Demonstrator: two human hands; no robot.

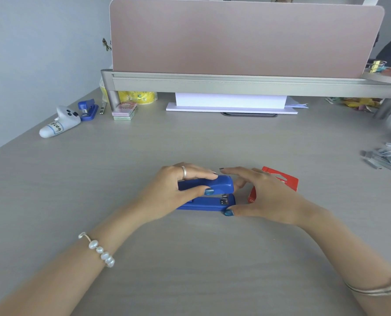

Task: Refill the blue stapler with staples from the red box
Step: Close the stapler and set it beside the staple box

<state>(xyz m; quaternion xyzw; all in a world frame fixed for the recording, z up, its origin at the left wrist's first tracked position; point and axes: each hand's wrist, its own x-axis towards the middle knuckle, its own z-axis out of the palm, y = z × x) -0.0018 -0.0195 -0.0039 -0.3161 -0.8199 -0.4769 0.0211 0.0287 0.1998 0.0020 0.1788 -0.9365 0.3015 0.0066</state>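
The blue stapler (pixel 215 196) lies on the grey desk in the middle, its top arm slightly raised above the base. My left hand (pixel 174 192) grips the stapler's top arm, thumb on the near side, fingers over the far side. My right hand (pixel 263 197) is at the stapler's front end, thumb touching the base tip, fingers spread above the nose. Behind my right hand stands the red box (pixel 281 180), partly hidden by it.
A heap of loose staple strips (pixel 385 159) lies at the right edge. At the back left are a small blue stapler (pixel 88 109), a white ghost-shaped figure (pixel 60 123) and stacked small boxes (pixel 125 110). A pink divider (pixel 244 37) on a grey shelf closes the back.
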